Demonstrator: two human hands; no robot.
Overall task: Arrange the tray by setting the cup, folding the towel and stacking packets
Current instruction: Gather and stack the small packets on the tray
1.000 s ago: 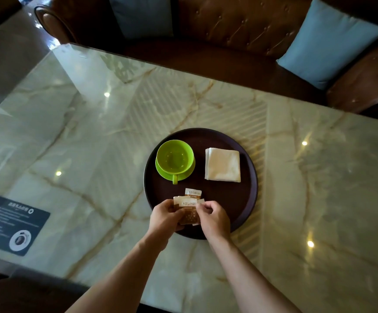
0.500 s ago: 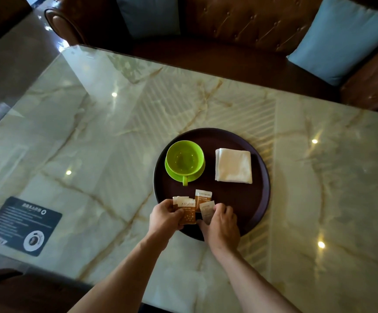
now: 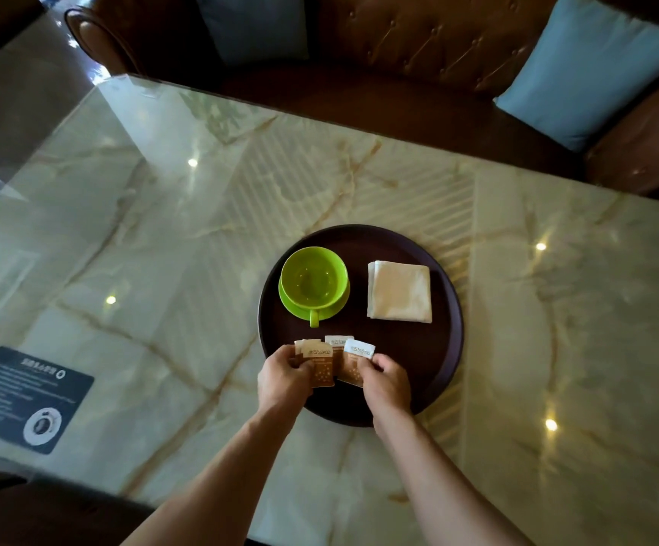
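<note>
Here, on the marble desk [image 3: 162,238]: dark card [image 3: 24,400] at near left corner. Round dark tray [image 3: 444,360] at centre. On tray, far left: green cup [image 3: 314,279] on green saucer [image 3: 339,303], handle toward the person. Near edge: left hand [image 3: 284,378] pinching a small stack of brown-and-white packets [image 3: 320,364]; one packet [image 3: 337,342] lying just behind; right hand [image 3: 385,382] pinching a single packet [image 3: 355,364] beside the stack. Far right: folded towel [image 3: 400,291], flat, apart from cup.

Tabletop [image 3: 556,309] was glossy veined marble. Tray [image 3: 444,360] was dark and matt. Cup [image 3: 314,279] appeared smooth glossy plastic. Towel [image 3: 400,293] was soft cloth. Packets [image 3: 322,366] were printed paper. Sofa [image 3: 418,37] was tufted leather.
</note>
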